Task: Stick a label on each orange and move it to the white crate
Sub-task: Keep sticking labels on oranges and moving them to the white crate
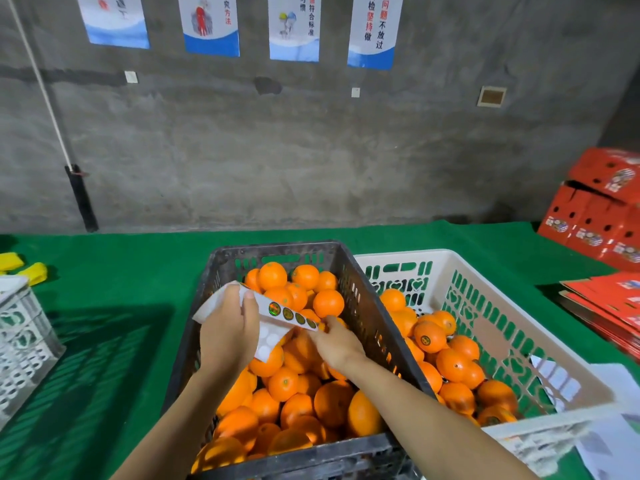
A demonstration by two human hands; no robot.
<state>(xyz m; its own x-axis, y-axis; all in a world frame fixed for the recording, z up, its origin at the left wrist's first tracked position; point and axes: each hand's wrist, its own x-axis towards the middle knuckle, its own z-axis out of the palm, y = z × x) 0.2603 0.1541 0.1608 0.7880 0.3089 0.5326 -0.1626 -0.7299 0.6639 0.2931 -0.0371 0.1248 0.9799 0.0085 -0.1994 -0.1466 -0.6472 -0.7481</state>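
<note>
Head view: low in the centre of the frame, the left hand grips a white paper label strip, fingers curled round its left part and thumb pressed on top. Round dark-and-gold stickers sit in a row along the strip. The right hand is just right of it, fingertips pinched narrow at the strip's right end; whether they hold a sticker or the backing cannot be told.

Both hands hover over a black slatted plastic crate heaped with loose oranges. Touching its right side stands the white slatted plastic crate, about half filled with stickered oranges.

Both crates rest on a green cloth table. Red printed cartons are stacked at the right edge, and another white lattice crate sits at the left edge.
</note>
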